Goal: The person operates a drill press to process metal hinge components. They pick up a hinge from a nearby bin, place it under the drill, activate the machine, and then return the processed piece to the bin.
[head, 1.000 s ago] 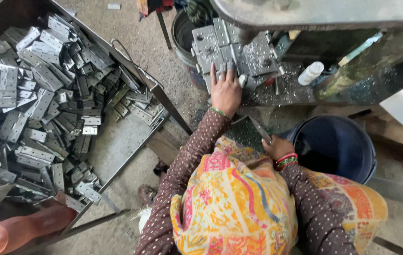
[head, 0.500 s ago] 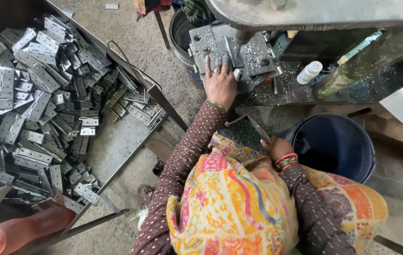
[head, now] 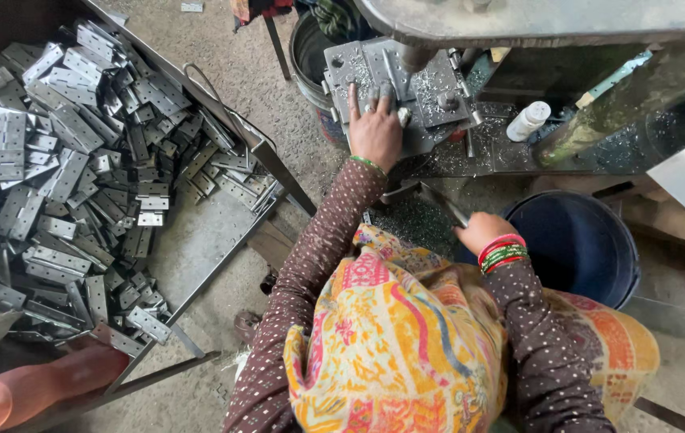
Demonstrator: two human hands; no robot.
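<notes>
At far left a shallow grey metal tray (head: 198, 240) on the concrete floor holds a loose heap of flat grey perforated steel hinge plates (head: 62, 160), piled thickest toward its upper left, with bare tray bottom at lower right. Right of the tray's corner, the left hand (head: 374, 128) lies flat, fingers spread, palm down on a grey perforated metal plate (head: 395, 80) that sits on the press bed beneath the machine's head. Metal filings are scattered around it. The plate lies directly under that hand and well up from the right hand (head: 483, 231), which is curled closed around a slim grey metal lever handle (head: 443, 204) just above the lap. Further right stands a dark blue round plastic bucket (head: 583, 240); its contents cannot be made out. A small white plastic bottle (head: 527, 120) lies on the machine table above it.
</notes>
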